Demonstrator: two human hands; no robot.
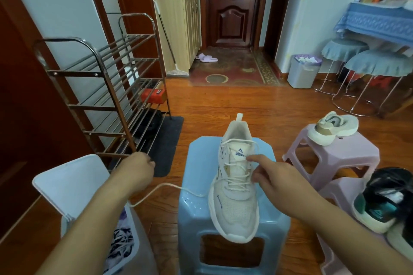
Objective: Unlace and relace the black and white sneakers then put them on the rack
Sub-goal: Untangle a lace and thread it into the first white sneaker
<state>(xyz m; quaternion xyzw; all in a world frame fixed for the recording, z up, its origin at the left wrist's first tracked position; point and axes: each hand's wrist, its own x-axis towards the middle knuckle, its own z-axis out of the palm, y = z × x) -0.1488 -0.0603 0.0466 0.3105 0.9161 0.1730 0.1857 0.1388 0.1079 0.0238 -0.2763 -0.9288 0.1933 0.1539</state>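
Observation:
A cream-white sneaker (234, 187) lies on a light blue plastic stool (196, 185), toe toward me, laced up to near the tongue. My right hand (270, 176) rests on its upper laces, index finger pointing at the tongue, thumb under a lace. My left hand (139, 168) is closed and pulled out to the left. A loose length of white shoelace (165, 187) runs from the sneaker's left side toward that arm. A black and teal sneaker (380, 205) with a white sole sits at the right edge. The metal shoe rack (105, 78) stands at the left.
A second cream sneaker (333, 127) sits on a pink stool (335, 154). A white open-lidded bin (73, 190) holding laces and cloth is at lower left. A dark mat (165, 145) lies by the rack. A grey waste bin (304, 71) and covered stools stand at the right.

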